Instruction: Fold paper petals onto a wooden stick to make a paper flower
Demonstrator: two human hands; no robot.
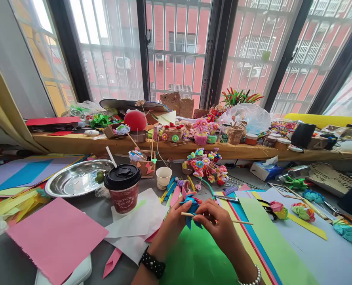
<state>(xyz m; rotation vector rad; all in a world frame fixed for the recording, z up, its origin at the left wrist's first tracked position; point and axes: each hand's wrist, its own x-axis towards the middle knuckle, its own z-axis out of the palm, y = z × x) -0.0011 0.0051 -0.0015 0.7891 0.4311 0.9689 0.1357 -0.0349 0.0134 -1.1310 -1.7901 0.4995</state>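
Note:
My left hand (173, 218) is closed on a blue folded-paper flower (193, 202), whose pointed petals stick out above and below my fingers. In my right hand (215, 215) a thin wooden stick (243, 222) is pinched; it runs crosswise, with one end against the flower and the other out past my wrist. Pink folded paper shows just behind the flower. Both hands are held close together above a green surface (198, 257). Where the stick touches the petals is partly covered by my fingers.
A lidded cup with a straw (124, 194), a metal plate (52, 186) and a paper cup (164, 178) stand to the left. Pink paper (59, 237) lies nearby. Coloured sheets (271, 233) and paper flowers (278, 209) lie right. A crowded ledge (170, 148) runs below the windows.

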